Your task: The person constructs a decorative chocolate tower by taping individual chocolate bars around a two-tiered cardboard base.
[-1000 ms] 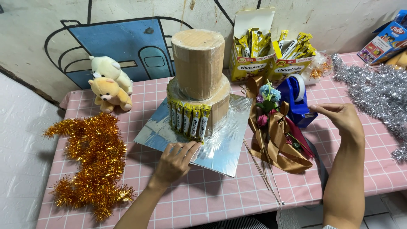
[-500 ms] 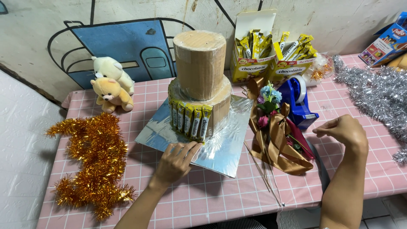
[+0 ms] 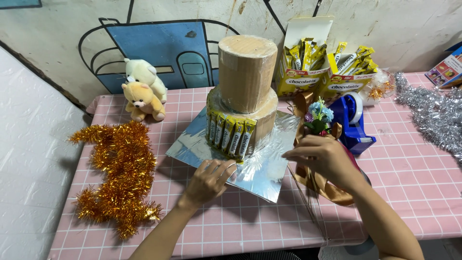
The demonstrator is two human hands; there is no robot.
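Two-tiered cardboard cake on silver board; left hand open, right hand perhaps pinching.

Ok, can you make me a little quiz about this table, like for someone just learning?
1. True or false: the left hand rests on the silver board.
2. Which is nearer the two stuffed bears: A) the gold tinsel or B) the silver tinsel?
3. What stands in a row against the bottom tier of the cardboard tower?

Key
1. True; its fingers lie on the board's front edge.
2. A, the gold tinsel.
3. Yellow snack packets, upright side by side. The right hand is over by the brown ribbon.
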